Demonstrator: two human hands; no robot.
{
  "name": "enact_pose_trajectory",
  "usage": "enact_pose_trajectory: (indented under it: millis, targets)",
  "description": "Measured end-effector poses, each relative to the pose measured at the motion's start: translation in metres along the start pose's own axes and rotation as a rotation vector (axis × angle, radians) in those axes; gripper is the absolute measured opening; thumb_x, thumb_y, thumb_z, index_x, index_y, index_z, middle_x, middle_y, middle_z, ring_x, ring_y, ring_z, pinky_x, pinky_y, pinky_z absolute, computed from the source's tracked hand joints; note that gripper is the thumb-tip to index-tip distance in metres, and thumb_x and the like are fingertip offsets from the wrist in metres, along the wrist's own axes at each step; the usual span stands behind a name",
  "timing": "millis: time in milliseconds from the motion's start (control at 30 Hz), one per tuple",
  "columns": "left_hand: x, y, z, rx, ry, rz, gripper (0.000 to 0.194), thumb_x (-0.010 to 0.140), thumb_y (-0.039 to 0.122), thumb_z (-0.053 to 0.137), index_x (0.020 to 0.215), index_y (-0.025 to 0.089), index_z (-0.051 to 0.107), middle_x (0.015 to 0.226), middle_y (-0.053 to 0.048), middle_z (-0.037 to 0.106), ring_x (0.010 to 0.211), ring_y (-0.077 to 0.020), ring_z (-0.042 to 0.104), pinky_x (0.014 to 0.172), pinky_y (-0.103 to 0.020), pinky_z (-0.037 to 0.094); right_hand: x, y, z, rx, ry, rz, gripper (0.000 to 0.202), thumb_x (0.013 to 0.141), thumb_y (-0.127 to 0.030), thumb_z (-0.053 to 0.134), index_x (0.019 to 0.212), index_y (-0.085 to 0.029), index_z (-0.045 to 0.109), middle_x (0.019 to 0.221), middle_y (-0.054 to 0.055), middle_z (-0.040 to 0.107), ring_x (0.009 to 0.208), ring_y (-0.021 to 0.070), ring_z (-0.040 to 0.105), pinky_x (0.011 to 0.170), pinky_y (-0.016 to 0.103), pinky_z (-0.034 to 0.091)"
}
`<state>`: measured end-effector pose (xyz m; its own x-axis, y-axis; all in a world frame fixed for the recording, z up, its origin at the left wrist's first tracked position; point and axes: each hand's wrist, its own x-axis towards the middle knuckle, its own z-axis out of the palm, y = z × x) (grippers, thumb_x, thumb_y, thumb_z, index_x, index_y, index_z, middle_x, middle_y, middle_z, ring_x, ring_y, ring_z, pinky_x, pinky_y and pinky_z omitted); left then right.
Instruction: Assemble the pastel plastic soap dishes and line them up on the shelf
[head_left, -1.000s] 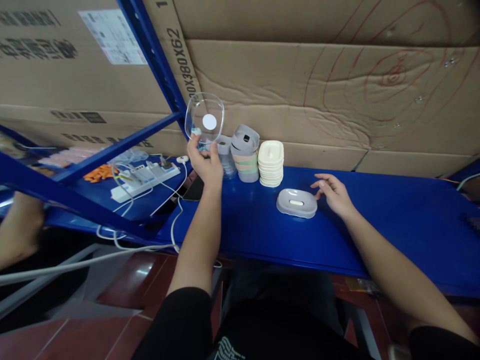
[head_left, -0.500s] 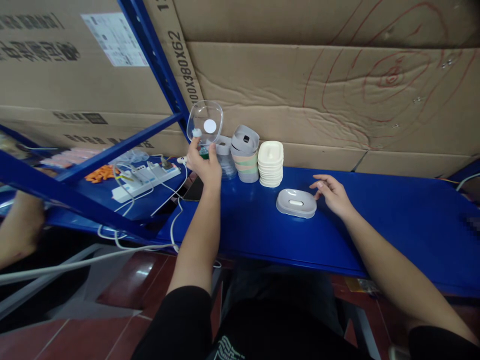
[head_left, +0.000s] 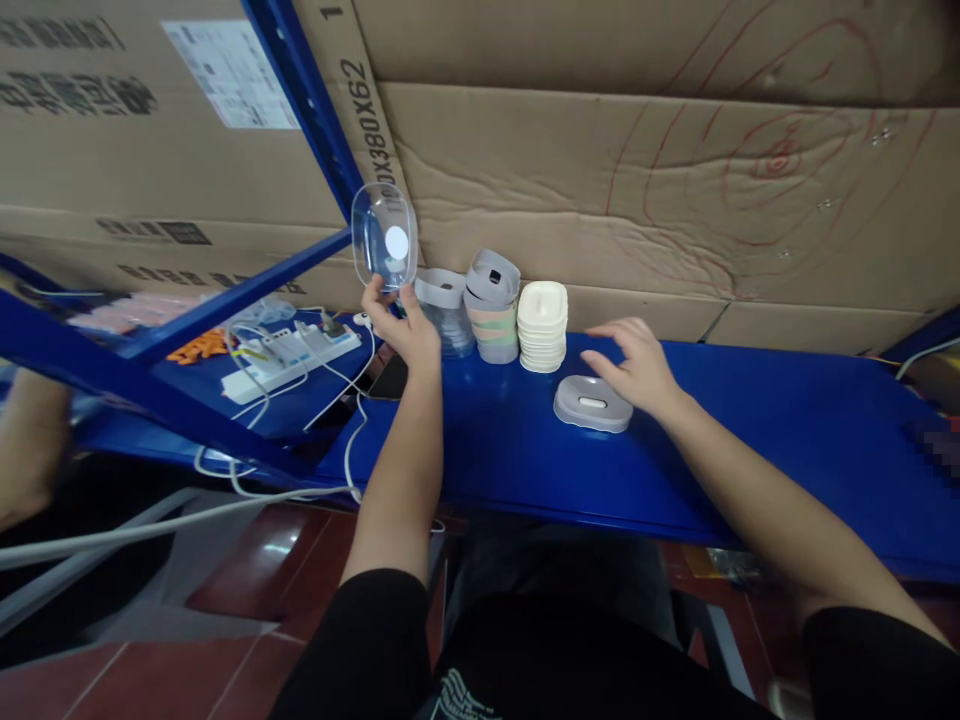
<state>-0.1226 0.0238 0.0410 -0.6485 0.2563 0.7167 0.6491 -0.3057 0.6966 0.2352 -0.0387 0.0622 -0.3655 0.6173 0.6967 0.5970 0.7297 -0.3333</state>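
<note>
My left hand [head_left: 405,325] holds up a clear plastic dish [head_left: 379,225] with a round white sticker, pinching its lower edge at the back of the blue table. My right hand [head_left: 634,368] is empty, thumb and fingers apart, just above and to the right of a grey oval dish [head_left: 594,418] on the table. Behind stand a stack of cream lids [head_left: 542,335], a stack of grey, pink and green rings [head_left: 493,335] and a stack of clear dishes with a grey ring on top [head_left: 450,315].
A white power strip [head_left: 292,365] with cables, orange pieces [head_left: 201,347] and pink packets lie on the left. A blue metal frame [head_left: 247,280] crosses there. Another person's arm [head_left: 30,440] is at the far left. Cardboard [head_left: 600,240] stands behind the table.
My left hand has moved slightly left with the clear dish, which is now more upright. My right hand has moved left and up, over the grey dish, its fingers spread wider.
</note>
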Motion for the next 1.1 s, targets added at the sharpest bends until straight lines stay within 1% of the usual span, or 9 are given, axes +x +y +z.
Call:
enact_pose_trajectory:
  millis: [67, 133, 267, 400, 500, 633, 800, 900, 1100]
  targets:
    - [0.0, 0.0, -0.001, -0.011, 0.009, -0.015, 0.047, 0.109, 0.043, 0.045, 0.15, 0.019, 0.045, 0.146, -0.018, 0.058, 0.128, -0.0238, 0.063, 0.113, -0.043, 0.048, 0.037, -0.03, 0.015, -0.082, -0.08, -0.156, 0.034, 0.099, -0.052, 0.065, 0.122, -0.028, 0.073, 0.12, 0.009, 0.074, 0.119, 0.0357, 0.063, 0.113, 0.062, 0.043]
    - [-0.001, 0.0, -0.004, -0.018, 0.011, -0.022, 0.049, 0.108, 0.043, 0.046, 0.151, 0.019, 0.044, 0.15, -0.019, 0.056, 0.134, -0.0255, 0.06, 0.117, -0.046, 0.044, 0.074, -0.057, 0.039, -0.173, -0.143, -0.278, 0.039, 0.101, -0.05, 0.062, 0.131, -0.026, 0.07, 0.129, 0.01, 0.069, 0.131, 0.038, 0.055, 0.124, 0.069, 0.024]
    - [-0.002, 0.004, -0.011, 0.012, 0.017, 0.029, 0.05, 0.107, 0.045, 0.051, 0.148, 0.018, 0.048, 0.154, -0.021, 0.054, 0.145, -0.029, 0.052, 0.126, -0.054, 0.032, 0.136, -0.094, 0.099, -0.266, -0.123, -0.432, 0.044, 0.105, -0.049, 0.055, 0.137, -0.022, 0.068, 0.129, 0.009, 0.066, 0.142, 0.0423, 0.044, 0.122, 0.083, -0.006]
    - [0.0, 0.0, -0.014, 0.034, 0.051, 0.054, 0.048, 0.106, 0.044, 0.052, 0.146, 0.017, 0.051, 0.155, -0.022, 0.053, 0.149, -0.0302, 0.048, 0.127, -0.056, 0.029, 0.172, -0.112, 0.152, -0.32, -0.128, -0.495, 0.05, 0.103, -0.056, 0.055, 0.135, -0.021, 0.069, 0.126, 0.007, 0.066, 0.147, 0.0472, 0.041, 0.115, 0.089, -0.013]
    - [0.002, -0.005, -0.014, 0.018, 0.071, 0.059, 0.051, 0.107, 0.044, 0.05, 0.15, 0.018, 0.047, 0.155, -0.021, 0.053, 0.148, -0.0295, 0.049, 0.125, -0.054, 0.034, 0.182, -0.116, 0.177, -0.354, -0.169, -0.522, 0.05, 0.105, -0.055, 0.048, 0.135, -0.022, 0.07, 0.125, 0.005, 0.069, 0.147, 0.0455, 0.043, 0.117, 0.086, -0.014]
    - [0.004, -0.01, -0.012, 0.052, 0.106, 0.077, 0.05, 0.108, 0.045, 0.049, 0.151, 0.02, 0.047, 0.152, -0.018, 0.056, 0.141, -0.0266, 0.056, 0.118, -0.049, 0.043, 0.182, -0.114, 0.186, -0.499, -0.211, -0.441, 0.038, 0.105, -0.043, 0.05, 0.121, -0.021, 0.076, 0.106, 0.006, 0.077, 0.134, 0.0388, 0.059, 0.125, 0.075, -0.014]
    - [0.004, -0.013, -0.01, -0.013, 0.074, 0.06, 0.052, 0.108, 0.045, 0.048, 0.153, 0.018, 0.045, 0.153, -0.019, 0.054, 0.142, -0.0272, 0.054, 0.122, -0.049, 0.038, 0.181, -0.113, 0.178, -0.605, -0.256, -0.359, 0.033, 0.106, -0.025, 0.046, 0.106, -0.021, 0.079, 0.088, 0.004, 0.078, 0.12, 0.0351, 0.067, 0.128, 0.072, -0.01]
    - [0.003, -0.013, -0.01, -0.027, 0.074, 0.048, 0.052, 0.107, 0.043, 0.049, 0.151, 0.016, 0.045, 0.151, -0.02, 0.055, 0.141, -0.0271, 0.054, 0.122, -0.047, 0.038, 0.182, -0.118, 0.171, -0.597, -0.302, -0.342, 0.033, 0.105, -0.024, 0.046, 0.11, -0.018, 0.078, 0.092, 0.006, 0.08, 0.123, 0.036, 0.067, 0.126, 0.078, -0.006]
    - [0.003, -0.012, -0.01, -0.014, 0.068, 0.023, 0.047, 0.106, 0.038, 0.052, 0.148, 0.018, 0.048, 0.151, -0.017, 0.057, 0.139, -0.0258, 0.056, 0.123, -0.046, 0.038, 0.183, -0.124, 0.16, -0.623, -0.352, -0.309, 0.031, 0.101, -0.015, 0.049, 0.106, -0.016, 0.08, 0.102, 0.011, 0.082, 0.122, 0.0334, 0.068, 0.13, 0.071, 0.003]
